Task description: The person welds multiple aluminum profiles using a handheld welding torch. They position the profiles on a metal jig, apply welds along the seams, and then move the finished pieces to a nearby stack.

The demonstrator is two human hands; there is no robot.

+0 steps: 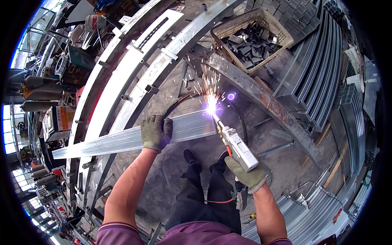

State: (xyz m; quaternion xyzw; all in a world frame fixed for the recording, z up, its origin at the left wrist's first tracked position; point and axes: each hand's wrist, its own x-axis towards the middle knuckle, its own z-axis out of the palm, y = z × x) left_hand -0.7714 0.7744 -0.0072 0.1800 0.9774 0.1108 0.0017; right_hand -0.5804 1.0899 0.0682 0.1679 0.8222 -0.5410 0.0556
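A long silvery metal profile lies slantwise across the bench rails, its right end under a burst of sparks. My left hand, in a grey-green knit glove, lies across the profile near its middle, the fingers bent over its far edge. In my gloved right hand is a white, boxy handheld welding gun, tilted up and leftward. Its thin nozzle reaches the profile's right end, where a bright violet-white glow hides the contact spot. An orange hose runs along the gun.
Curved steel rails stand at left, and a rusty steel beam crosses at right. Beyond it sits a beige plastic crate of dark metal offcuts. Bundled metal tubes fill the right side. A dark cable curls over the floor.
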